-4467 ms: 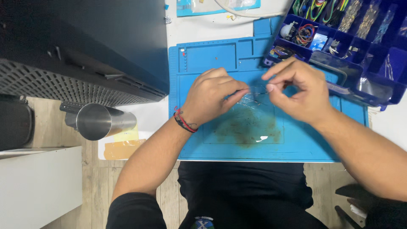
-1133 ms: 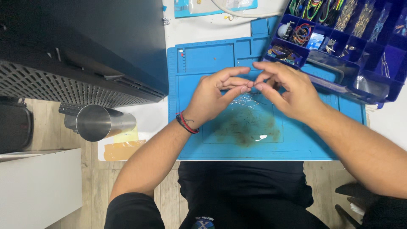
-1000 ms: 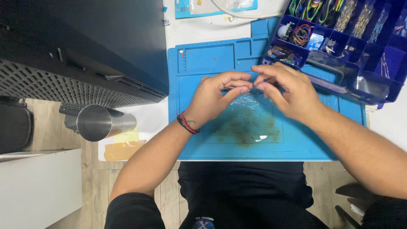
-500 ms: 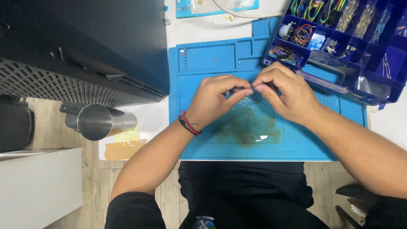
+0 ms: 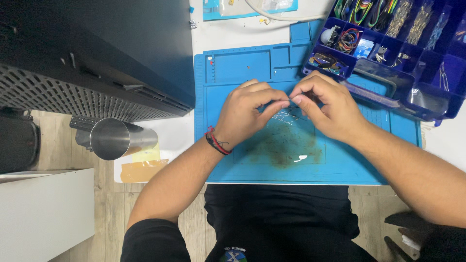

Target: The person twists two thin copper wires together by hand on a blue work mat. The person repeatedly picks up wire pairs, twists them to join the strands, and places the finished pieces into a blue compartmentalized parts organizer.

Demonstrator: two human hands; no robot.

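My left hand (image 5: 250, 111) and my right hand (image 5: 323, 104) meet fingertip to fingertip above a blue work mat (image 5: 242, 68). Together they pinch a small clear plastic bag (image 5: 286, 112) that hangs between the thumbs and forefingers. What is inside the bag is too small to tell. A red and black cord bracelet (image 5: 217, 142) circles my left wrist. A stained, brownish patch (image 5: 286, 148) marks the mat just below the hands.
A dark blue compartment box (image 5: 427, 73) with wires and small parts sits at the top right, overlapping the mat. A large black machine (image 5: 97, 53) fills the left. A steel cylinder (image 5: 119, 138) lies at the table's left edge above tan tape (image 5: 143, 170).
Both hands have drawn closer together and shifted slightly left; the fingertips that were apart on the bag now touch at one spot.
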